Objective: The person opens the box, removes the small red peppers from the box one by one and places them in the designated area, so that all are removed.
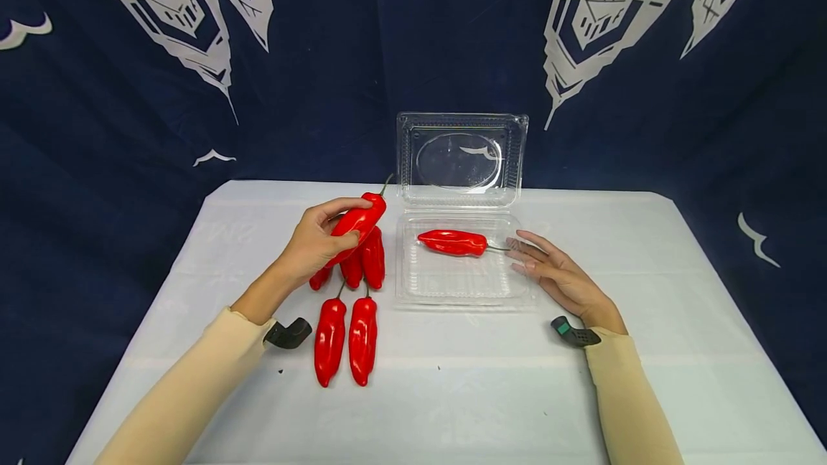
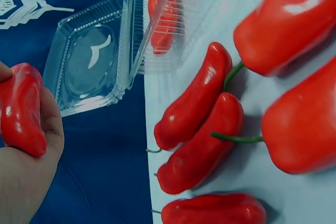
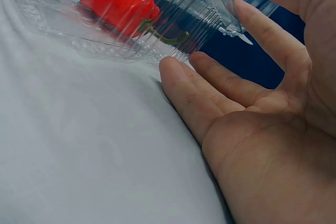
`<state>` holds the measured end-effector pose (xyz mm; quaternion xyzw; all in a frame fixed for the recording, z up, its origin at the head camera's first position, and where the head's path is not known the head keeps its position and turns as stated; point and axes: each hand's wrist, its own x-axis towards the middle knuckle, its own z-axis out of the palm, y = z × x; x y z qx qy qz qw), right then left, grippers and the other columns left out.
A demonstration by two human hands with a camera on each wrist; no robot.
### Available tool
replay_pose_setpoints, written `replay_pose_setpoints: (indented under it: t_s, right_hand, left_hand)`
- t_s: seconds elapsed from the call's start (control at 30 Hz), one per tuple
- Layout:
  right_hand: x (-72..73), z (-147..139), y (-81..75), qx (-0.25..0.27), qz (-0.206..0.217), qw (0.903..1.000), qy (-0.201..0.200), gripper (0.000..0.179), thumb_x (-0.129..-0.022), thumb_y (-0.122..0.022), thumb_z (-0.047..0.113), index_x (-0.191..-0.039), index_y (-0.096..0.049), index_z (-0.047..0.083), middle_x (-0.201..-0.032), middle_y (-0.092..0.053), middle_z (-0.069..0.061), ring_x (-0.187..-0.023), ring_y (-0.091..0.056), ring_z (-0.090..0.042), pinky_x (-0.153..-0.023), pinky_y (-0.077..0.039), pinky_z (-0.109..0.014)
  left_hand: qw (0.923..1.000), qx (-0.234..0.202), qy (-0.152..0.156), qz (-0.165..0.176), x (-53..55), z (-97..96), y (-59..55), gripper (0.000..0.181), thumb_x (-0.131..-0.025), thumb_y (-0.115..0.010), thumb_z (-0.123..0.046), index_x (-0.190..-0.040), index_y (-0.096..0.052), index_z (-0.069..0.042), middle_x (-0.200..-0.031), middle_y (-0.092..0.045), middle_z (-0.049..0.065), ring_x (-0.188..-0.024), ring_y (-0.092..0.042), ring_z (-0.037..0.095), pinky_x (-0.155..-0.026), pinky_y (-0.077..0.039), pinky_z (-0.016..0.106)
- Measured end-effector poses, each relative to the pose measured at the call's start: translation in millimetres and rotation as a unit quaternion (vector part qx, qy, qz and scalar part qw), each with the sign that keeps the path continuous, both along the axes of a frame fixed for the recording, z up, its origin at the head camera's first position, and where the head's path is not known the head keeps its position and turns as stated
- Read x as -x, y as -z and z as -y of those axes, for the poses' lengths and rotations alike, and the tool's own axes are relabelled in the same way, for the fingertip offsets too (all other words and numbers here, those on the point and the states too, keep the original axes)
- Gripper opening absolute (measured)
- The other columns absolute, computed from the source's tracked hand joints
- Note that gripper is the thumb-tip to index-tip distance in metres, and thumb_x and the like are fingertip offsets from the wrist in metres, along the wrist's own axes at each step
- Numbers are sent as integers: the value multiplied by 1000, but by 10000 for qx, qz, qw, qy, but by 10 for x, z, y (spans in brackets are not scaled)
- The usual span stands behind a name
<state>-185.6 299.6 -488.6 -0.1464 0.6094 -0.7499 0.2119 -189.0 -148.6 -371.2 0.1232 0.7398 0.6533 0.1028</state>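
My left hand (image 1: 316, 239) holds a long red pepper (image 1: 359, 219) between thumb and fingers, its green stem pointing up and to the right. The same held pepper (image 2: 22, 111) shows in the left wrist view. Under and in front of this hand lie several more red peppers (image 1: 330, 341) on the table. A clear plastic clamshell box (image 1: 461, 289) stands with its lid (image 1: 460, 156) raised at the back. Inside lies one red pepper (image 1: 454, 242), stem to the right. My right hand (image 1: 562, 275), fingers extended, is at the box's right wall; firm contact is hard to tell.
A white-covered table (image 1: 465, 393) carries everything. Behind it hangs a dark blue cloth (image 1: 323, 92) with white building and bird prints. Two peppers lie side by side near the front left, the others closer to the box's left side.
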Motion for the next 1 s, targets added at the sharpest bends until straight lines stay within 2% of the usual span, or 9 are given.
replay_pose_setpoints:
  t_s: [0.13, 0.3, 0.5, 0.8, 1.0]
  right_hand:
    - [-1, -1, 6, -38, 24, 10000, 14, 68, -102, -50, 0, -160, -17, 10, -165, -21, -17, -138, -49, -10, -107, -45, -23]
    - [12, -4, 18, -21, 9, 10000, -5, 67, -102, -49, -1, -160, -17, 10, -165, -22, -16, -138, -49, -10, -108, -45, -24]
    - [10, -5, 22, 64, -38, 10000, -64, 67, -102, -48, -3, -160, -17, 9, -165, -23, -15, -138, -49, -10, -108, -44, -24]
    - [-2, 0, 13, 53, 13, 10000, 4, 67, -102, -47, -3, -160, -15, 7, -165, -22, -17, -136, -51, -11, -108, -45, -24]
    - [-4, 0, 17, 56, -26, 10000, 2, 66, -102, -47, -3, -160, -16, 7, -164, -24, -16, -135, -52, -12, -108, -45, -24]
  left_hand:
    - [9998, -83, -153, -53, -59, 82, 13, 54, -85, -57, 7, -137, -59, -9, -141, -52, 10, -120, -54, 27, -85, -58, 26]
    - [9989, -187, -432, -15, -159, 218, 61, 56, -84, -59, 12, -137, -57, -6, -143, -49, 9, -120, -53, 26, -87, -58, 27]
    - [9963, -12, -853, 131, -305, 405, 146, 59, -85, -63, 10, -140, -54, -9, -146, -45, 11, -124, -49, 26, -88, -55, 21]
    - [9922, 314, -1189, 220, -574, 586, 354, 60, -89, -64, 6, -145, -47, -10, -145, -43, 11, -128, -45, 27, -87, -55, 19]
    - [9883, 548, -1400, 247, -716, 654, 486, 60, -91, -61, 4, -146, -46, -13, -147, -43, 9, -129, -43, 26, -86, -55, 19]
